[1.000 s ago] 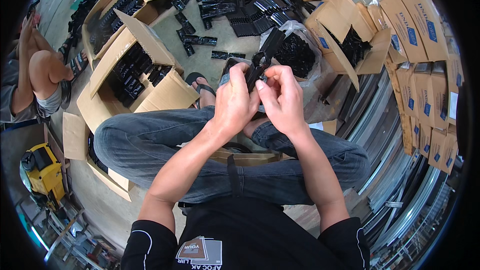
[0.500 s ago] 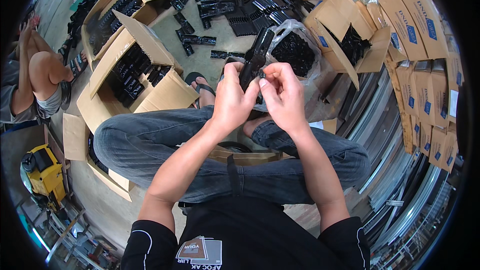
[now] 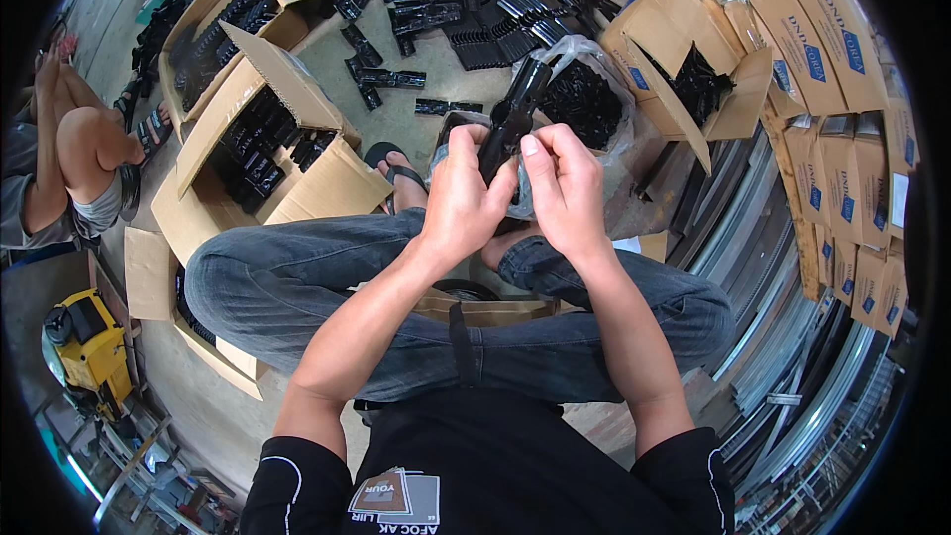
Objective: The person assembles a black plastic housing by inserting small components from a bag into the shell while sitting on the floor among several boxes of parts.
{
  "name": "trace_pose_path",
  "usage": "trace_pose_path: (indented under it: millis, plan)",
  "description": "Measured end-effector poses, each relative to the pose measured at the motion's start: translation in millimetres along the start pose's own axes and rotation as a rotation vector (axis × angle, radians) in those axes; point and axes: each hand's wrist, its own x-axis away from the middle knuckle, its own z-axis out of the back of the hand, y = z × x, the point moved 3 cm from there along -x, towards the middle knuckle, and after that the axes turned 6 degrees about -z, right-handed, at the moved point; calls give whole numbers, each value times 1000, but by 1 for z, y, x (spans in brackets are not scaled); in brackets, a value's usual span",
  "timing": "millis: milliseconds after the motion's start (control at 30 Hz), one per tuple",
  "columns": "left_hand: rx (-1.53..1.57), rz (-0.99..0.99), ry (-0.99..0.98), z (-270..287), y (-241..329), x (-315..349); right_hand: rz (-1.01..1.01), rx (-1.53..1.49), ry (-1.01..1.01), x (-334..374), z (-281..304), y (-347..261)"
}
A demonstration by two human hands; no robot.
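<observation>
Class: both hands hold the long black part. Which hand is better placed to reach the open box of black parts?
Probably the left hand: the open cardboard box lies on its side, away from the right hand.

Evenly lit by soft daylight, brighter on the far floor, dimmer at near left. Only faint, diffuse shadows. Slight sheen on the plastic bag (image 3: 584,89). Sharp in the middle; strongly bent, darkened and black-ringed toward the rim. No motion blur.
</observation>
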Motion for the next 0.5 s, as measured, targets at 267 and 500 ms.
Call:
trace_pose_path:
  millis: [267,500]
  plan:
    - [-170,-157,18,1,1,3,-69,26,-84,-2,1,-1]
    - [408,242,-225,-3,-7,0,-227,-143,167,-13,15,16]
